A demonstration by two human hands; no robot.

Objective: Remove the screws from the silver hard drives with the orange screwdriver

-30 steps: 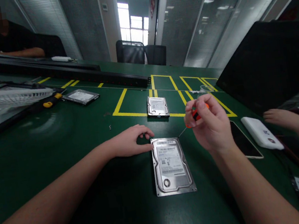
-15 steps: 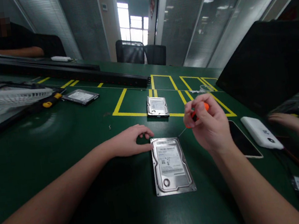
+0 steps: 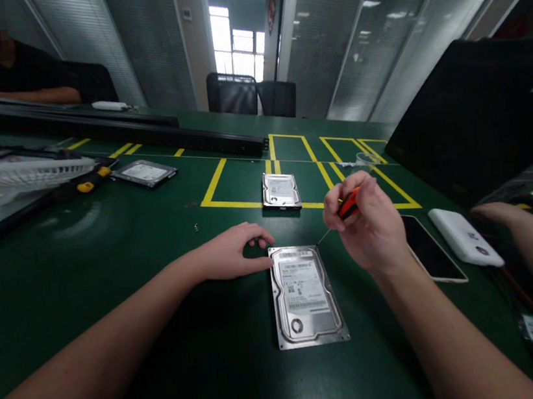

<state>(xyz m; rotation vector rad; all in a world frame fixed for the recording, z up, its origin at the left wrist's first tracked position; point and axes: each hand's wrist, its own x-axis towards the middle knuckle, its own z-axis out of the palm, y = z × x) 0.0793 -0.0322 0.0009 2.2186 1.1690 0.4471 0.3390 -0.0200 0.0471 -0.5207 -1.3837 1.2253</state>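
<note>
A silver hard drive (image 3: 306,296) lies label up on the green table. At its far left corner my left hand (image 3: 236,250) is closed about the edge, thumb against the left side and fingertips by the far end. My right hand (image 3: 368,225) grips the red and black handle of a screwdriver (image 3: 350,205). The slanted shaft of that tool reaches down to the drive's far right corner. Whether the tip sits in a screw is too small to tell. A few tiny screws (image 3: 196,227) lie left of the drive, beyond my left forearm.
Farther off are a second hard drive (image 3: 280,190) and a third one (image 3: 145,172) at the left. A phone (image 3: 434,248) and a white device (image 3: 465,237) lie to the right, near another person's hand (image 3: 499,213). A long black bar (image 3: 219,139) crosses the table behind.
My right hand has turned the screwdriver handle and shifted slightly left, while the tip stays at the same corner. My left hand has not moved. The other person's arm at the right shifted left slightly.
</note>
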